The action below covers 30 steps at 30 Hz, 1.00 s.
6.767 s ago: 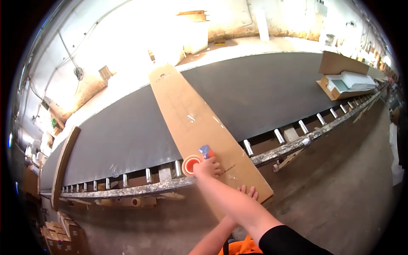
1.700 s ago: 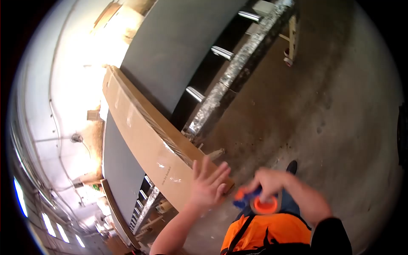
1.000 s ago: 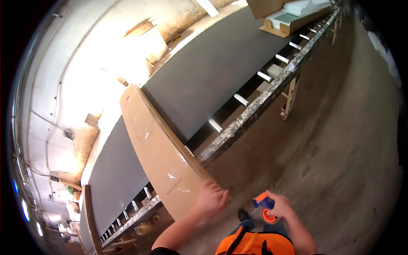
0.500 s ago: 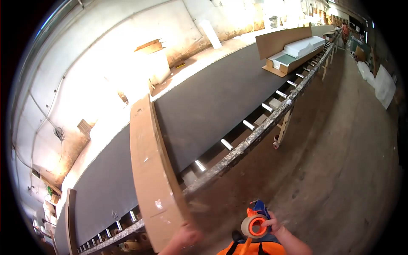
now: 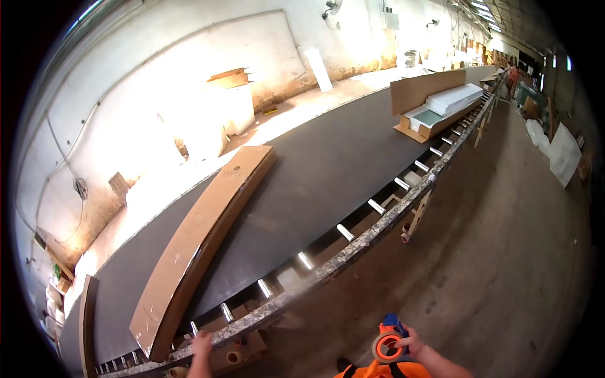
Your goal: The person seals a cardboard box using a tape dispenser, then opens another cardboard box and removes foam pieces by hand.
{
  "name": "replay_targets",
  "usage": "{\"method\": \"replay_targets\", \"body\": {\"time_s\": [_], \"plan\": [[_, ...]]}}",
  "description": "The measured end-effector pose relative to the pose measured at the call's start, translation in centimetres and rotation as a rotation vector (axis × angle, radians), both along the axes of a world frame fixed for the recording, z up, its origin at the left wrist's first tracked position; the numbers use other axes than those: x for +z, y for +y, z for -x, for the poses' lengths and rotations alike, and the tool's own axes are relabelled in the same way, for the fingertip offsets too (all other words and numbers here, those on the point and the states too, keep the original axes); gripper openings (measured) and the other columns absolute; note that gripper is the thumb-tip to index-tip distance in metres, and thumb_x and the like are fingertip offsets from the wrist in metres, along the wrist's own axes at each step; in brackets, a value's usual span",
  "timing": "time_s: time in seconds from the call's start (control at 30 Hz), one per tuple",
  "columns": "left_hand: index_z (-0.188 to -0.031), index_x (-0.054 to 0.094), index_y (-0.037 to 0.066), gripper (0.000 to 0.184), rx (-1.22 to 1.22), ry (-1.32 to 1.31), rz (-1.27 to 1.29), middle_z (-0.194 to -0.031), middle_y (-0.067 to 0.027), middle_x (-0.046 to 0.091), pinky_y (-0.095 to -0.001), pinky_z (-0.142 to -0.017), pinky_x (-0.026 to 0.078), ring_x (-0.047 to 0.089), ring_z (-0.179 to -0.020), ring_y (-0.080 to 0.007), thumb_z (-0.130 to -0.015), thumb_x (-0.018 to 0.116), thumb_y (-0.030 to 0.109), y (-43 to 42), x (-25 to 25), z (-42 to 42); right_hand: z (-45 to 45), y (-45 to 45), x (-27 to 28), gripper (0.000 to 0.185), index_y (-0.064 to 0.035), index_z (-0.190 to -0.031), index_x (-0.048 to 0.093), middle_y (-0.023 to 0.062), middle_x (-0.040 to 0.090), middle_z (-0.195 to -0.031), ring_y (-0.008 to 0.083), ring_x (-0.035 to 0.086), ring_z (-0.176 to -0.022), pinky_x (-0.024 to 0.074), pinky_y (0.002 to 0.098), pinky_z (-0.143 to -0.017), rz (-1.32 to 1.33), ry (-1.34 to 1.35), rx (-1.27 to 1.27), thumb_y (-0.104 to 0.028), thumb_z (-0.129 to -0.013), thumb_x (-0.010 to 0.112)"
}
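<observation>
A long closed cardboard box (image 5: 205, 242) lies slantwise across the dark conveyor belt, its near end by the roller rail. My left hand (image 5: 201, 343) is at the metal rail (image 5: 334, 261), just right of that near end and apart from the box. Its fingers are too indistinct to read. In front of my orange clothing, my right hand (image 5: 411, 342) grips a tape dispenser (image 5: 392, 324) with a blue and orange body. A roll of tape (image 5: 376, 353) sits on its orange hub.
Farther along the dark belt (image 5: 328, 164), an open carton (image 5: 435, 129) holds white pieces. Another cardboard box (image 5: 87, 324) lies at the far left. Rolls (image 5: 234, 357) sit below the rail. Wrapped white material (image 5: 564, 154) lines the right side, and a person (image 5: 513, 77) stands far off.
The long box has slid away from me onto the belt and turned to a sharper slant. My left hand has come off its near end and moved left. The tape dispenser stays in my right hand.
</observation>
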<state>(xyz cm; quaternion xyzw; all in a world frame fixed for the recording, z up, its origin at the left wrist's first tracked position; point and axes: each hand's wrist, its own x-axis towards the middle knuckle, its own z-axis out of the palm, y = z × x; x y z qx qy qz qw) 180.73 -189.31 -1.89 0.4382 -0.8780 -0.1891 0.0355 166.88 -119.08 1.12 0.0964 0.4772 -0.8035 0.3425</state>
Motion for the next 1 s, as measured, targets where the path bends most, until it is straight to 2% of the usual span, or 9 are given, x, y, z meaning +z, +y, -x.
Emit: {"method": "replay_targets", "body": {"time_s": [0.07,0.13,0.17,0.33,0.47,0.7,0.73,0.93,1.0], "plan": [[-0.097,0.073,0.004,0.034,-0.182,-0.054,-0.130,-0.093,-0.0213,0.072,-0.0438,-0.085,0.055,0.070,-0.093,-0.0370,-0.085,0.063,0.033,9.2,0.3,4.8,0.5,1.1,-0.3,0.063,0.0033,-0.126,0.057,0.0134,0.068,-0.108,0.0256,0.068,-0.097,0.0575,0.0380,-0.088,-0.014,0.028,-0.082,0.008,-0.063,0.060],[-0.102,0.073,0.006,0.030,-0.256,0.198,-0.256,-0.094,-0.0187,0.073,-0.0391,-0.081,0.056,0.071,-0.091,-0.0335,-0.086,0.067,0.031,16.2,-4.2,7.3,0.8,2.6,-0.7,0.061,0.0030,-0.123,0.058,0.0122,0.069,-0.105,0.0240,0.068,-0.094,0.0570,0.0355,-0.088,-0.033,0.052,-0.172,0.009,-0.063,0.061],[-0.106,0.072,0.007,0.031,-0.379,0.267,-0.299,-0.095,-0.0156,0.074,-0.0384,-0.080,0.056,0.071,-0.089,-0.0333,-0.087,0.069,0.031,20.9,-2.3,9.3,1.0,3.5,-0.9,0.062,0.0036,-0.123,0.058,0.0123,0.069,-0.103,0.0256,0.068,-0.094,0.0569,0.0363,-0.087,-0.075,0.027,-0.217,0.008,-0.061,0.061],[-0.130,0.063,0.013,0.054,-0.758,-0.136,-0.585,-0.122,-0.0159,0.067,-0.0428,-0.097,0.051,0.065,-0.111,-0.0352,-0.089,0.064,0.048,34.4,-6.8,14.6,4.1,8.6,-2.0,0.059,0.0029,-0.117,0.059,0.0122,0.068,-0.101,0.0281,0.068,-0.093,0.0566,0.0375,-0.087,-0.081,-0.011,-0.504,0.004,-0.059,0.059],[-0.132,0.062,0.014,0.058,-1.095,-0.528,-0.548,-0.124,-0.0154,0.067,-0.0414,-0.099,0.050,0.064,-0.114,-0.0332,-0.090,0.061,0.053,41.6,-5.1,18.8,8.4,15.5,-5.7,0.054,0.0020,-0.116,0.060,0.0122,0.068,-0.104,0.0289,0.068,-0.097,0.0563,0.0386,-0.088,-0.047,-0.021,-0.628,-0.002,-0.063,0.056],[-0.131,0.064,0.013,0.060,-0.846,-0.483,-0.408,-0.121,-0.0152,0.069,-0.0409,-0.099,0.050,0.064,-0.114,-0.0321,-0.087,0.064,0.054,52.5,-0.4,31.6,20.0,30.5,-7.9,0.053,-0.0027,-0.121,0.059,0.0097,0.066,-0.106,0.0245,0.066,-0.089,0.0559,0.0398,-0.082,-0.068,-0.064,-0.783,-0.008,-0.069,0.055],[-0.130,0.064,0.013,0.060,-0.879,-0.454,-0.398,-0.121,-0.0150,0.069,-0.0406,-0.099,0.051,0.064,-0.114,-0.0317,-0.087,0.064,0.055,54.5,-0.2,34.5,21.9,31.9,-4.6,0.054,-0.0040,-0.122,0.060,0.0070,0.065,-0.106,0.0224,0.065,-0.091,0.0564,0.0360,-0.079,-0.039,-0.088,-0.815,0.001,-0.068,0.054],[-0.127,0.065,0.007,0.058,-1.148,-0.269,-0.399,-0.119,-0.0163,0.070,-0.0379,-0.096,0.053,0.066,-0.112,-0.0307,-0.088,0.067,0.050,67.6,1.2,51.0,29.3,42.3,-6.4,0.057,-0.0030,-0.123,0.060,0.0073,0.065,-0.107,0.0233,0.065,-0.093,0.0559,0.0344,-0.077,-0.030,-0.060,-1.043,0.002,-0.066,0.057],[-0.119,0.067,0.011,0.048,-1.236,-0.147,-0.392,-0.111,-0.0164,0.070,-0.0438,-0.090,0.053,0.066,-0.105,-0.0352,-0.087,0.065,0.047,72.4,3.1,57.1,30.5,44.4,-8.2,0.058,-0.0028,-0.123,0.060,0.0075,0.065,-0.105,0.0239,0.065,-0.093,0.0558,0.0342,-0.077,-0.092,-0.090,-1.132,0.003,-0.066,0.057]]}}
